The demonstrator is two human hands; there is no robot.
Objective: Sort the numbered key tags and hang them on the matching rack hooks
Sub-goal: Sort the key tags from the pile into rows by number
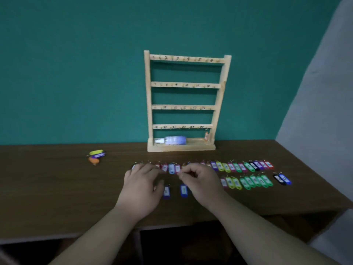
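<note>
The left hand (141, 186) lies with its fingers loosely stretched over the left end of the far row of key tags (232, 166), which runs on past the right hand (200, 182) and away to its right. The right hand's fingers are curled, their tips drawn together at that row; blur hides whether they pinch a tag. Two blue tags (183, 190) lie on the table (57, 188) between the hands, and a nearer row of tags (248, 181) sits right of the right hand. The rack (185, 107) stands beyond both hands against the wall, its hooks bare, with a bottle (174, 140) lying in its base. A small pile of tags (96, 155) lies well left of the left hand.
</note>
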